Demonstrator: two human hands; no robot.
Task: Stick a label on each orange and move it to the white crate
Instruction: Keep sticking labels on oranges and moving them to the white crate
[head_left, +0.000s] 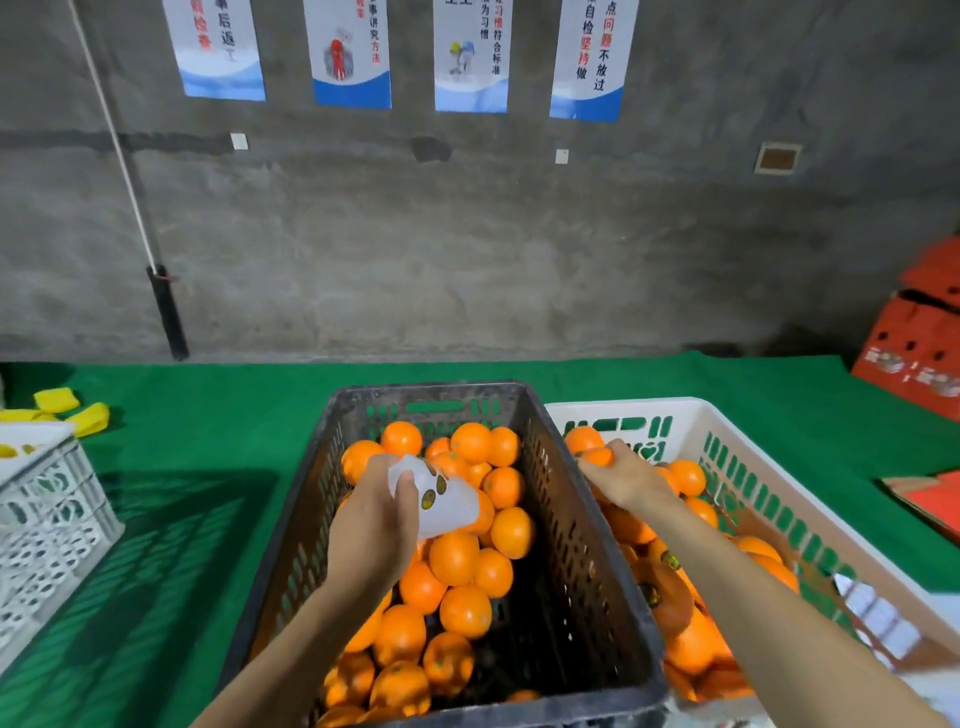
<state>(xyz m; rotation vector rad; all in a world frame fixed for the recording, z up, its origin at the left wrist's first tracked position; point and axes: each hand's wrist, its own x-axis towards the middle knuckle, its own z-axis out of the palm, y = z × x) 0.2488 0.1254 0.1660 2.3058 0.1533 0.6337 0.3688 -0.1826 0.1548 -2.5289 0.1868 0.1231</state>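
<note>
Over the white crate, my right hand has its grip curled round an orange; I'd set it low among the others, not drop it. My left hand pinches the label sheet above the dark crate.

Table: covered edge to edge in view with green cloth, butted against the grey wall.

On the cloth:
- black crate, centre, long axis running away from the camera
- white crate, just right of the black one, side walls touching or nearly so, angled slightly outward
- white lattice crate, left edge, well apart from the black crate, partly out of frame
- yellow pieces, far left, behind the lattice crate
- red cartons, stacked at the far right corner
- flat cardboard sheet, right edge, cut off by the frame
</note>
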